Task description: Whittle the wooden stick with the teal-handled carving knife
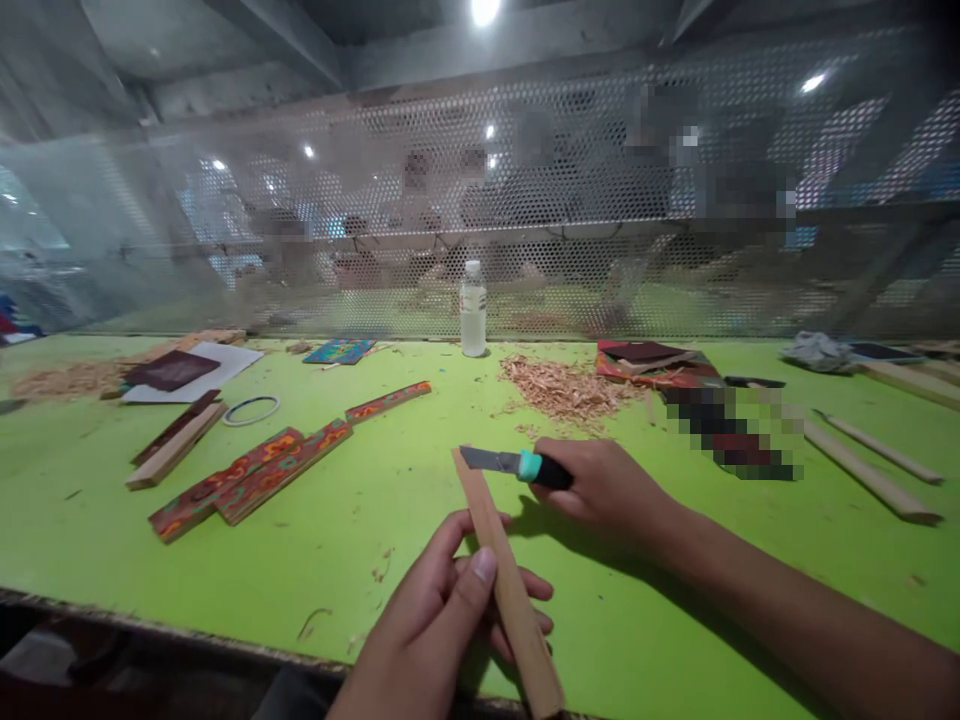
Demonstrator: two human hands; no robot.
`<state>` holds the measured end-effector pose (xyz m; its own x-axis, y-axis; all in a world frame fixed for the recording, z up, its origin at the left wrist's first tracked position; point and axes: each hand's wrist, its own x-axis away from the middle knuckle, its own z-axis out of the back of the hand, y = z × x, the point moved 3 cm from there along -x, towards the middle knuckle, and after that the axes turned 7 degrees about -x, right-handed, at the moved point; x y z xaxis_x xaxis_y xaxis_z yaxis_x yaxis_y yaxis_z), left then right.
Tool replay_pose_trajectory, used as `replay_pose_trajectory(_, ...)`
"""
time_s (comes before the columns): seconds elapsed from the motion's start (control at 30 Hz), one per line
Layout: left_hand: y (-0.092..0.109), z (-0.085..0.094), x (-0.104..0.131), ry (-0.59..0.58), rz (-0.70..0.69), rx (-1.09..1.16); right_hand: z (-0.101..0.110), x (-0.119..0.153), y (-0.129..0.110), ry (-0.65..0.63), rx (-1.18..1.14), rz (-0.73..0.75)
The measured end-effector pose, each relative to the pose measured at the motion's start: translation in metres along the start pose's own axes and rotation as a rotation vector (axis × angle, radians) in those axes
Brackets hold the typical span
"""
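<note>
**A blade across the tip of a wooden strip**

Before us spreads the green counter (315,590), with painted boards (281,475) at the left and a heap of shavings (562,392) beyond the hands. The wooden strip (516,605) is near the middle of the counter's near side, its far end pointing away from us and slightly left. The knife (553,473) meets it at that far end; whether the end rests on anything, we cannot tell.

In our judgement, the strip could twist or dip, since a single hand steadies it. The knife might skid off the narrow tip if pressed too hard or set too shallow. Were the blade (487,460) to run back along the wood, the left thumb would lie in its path.

Our left hand (431,610) comes from below, palm turned up, pinching the strip at mid-length, thumb on top and fingers curled beneath. Our right hand (611,490) reaches in from the right, knuckles up, wrapped around the black handle, with the blade pointing left.
</note>
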<state>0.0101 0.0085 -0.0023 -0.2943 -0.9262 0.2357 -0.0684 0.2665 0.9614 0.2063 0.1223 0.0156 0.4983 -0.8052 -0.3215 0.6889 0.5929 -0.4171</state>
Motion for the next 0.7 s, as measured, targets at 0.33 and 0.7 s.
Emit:
replay_pose_trajectory(0.33,0.01,-0.002,0.001,0.098,0.022,0.086,-0.005,-0.002,-0.002,-0.029,-0.021,-0.027)
replay_pose_trajectory(0.7,0.006,0.006,-0.006,0.154,-0.062,0.034,0.006,-0.003,-0.011,0.0,-0.09,-0.085)
